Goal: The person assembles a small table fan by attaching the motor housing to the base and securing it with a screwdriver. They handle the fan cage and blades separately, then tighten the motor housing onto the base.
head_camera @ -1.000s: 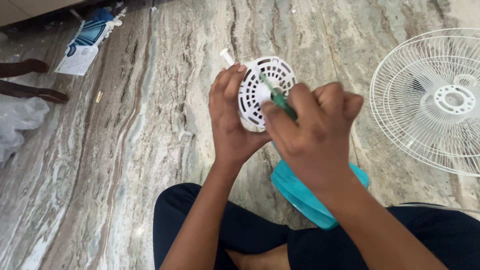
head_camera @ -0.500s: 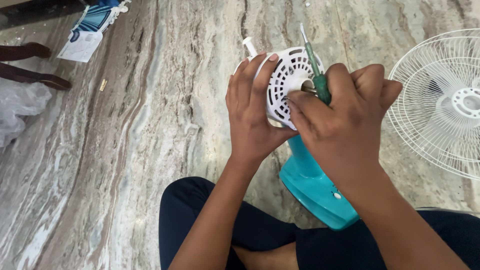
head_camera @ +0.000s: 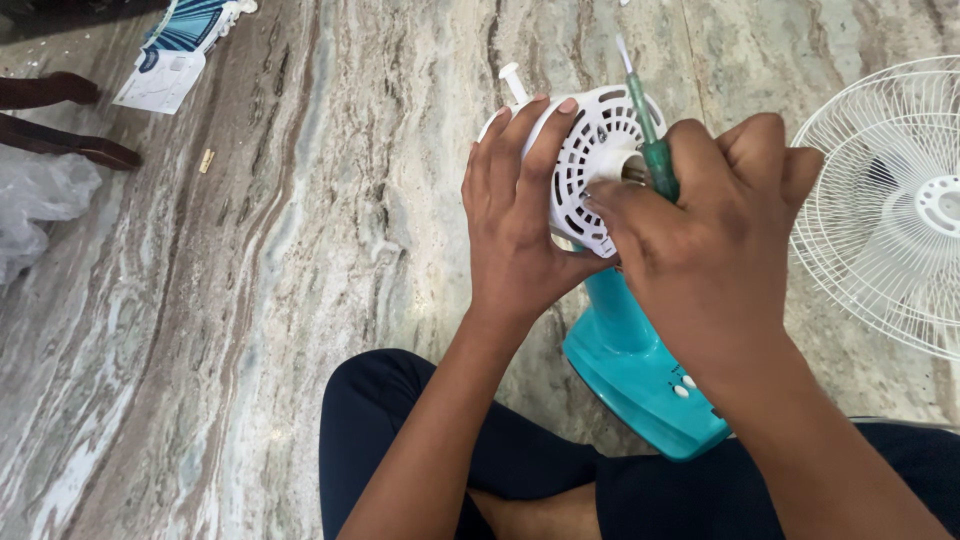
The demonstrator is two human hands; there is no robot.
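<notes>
- Centrally, one white vented motor housing (head_camera: 592, 165) was held above the marble floor (head_camera: 300, 300), on top of a teal fan stand (head_camera: 640, 365) that rose from beside the person's lap.
- The left hand (head_camera: 520, 215) was wrapped around the housing's left side, its fingers spread over the slotted shell.
- The right hand (head_camera: 715, 230) was clenched around one green-handled screwdriver (head_camera: 652, 150), whose thin shaft pointed up past the housing toward the floor's far edge; the fingertips were pressed near the housing's centre hub.
- The housing was judged light, rigid plastic, likely brittle at the thin ribs between the slots, so it was best gripped around its rim rather than by the ribs.
- One small white knob (head_camera: 513, 80) was seen sticking up from the housing's top, and was judged easy to snap.
- The screwdriver was judged stiff and light, with its handle fully enclosed by the palm.
- One white wire fan guard (head_camera: 890, 200) was lying flat at the floor's right edge, well apart from the hands.
- One printed paper sheet (head_camera: 165, 75) and one crumpled plastic bag (head_camera: 35, 210) were seen toward the floor's far left corner.
</notes>
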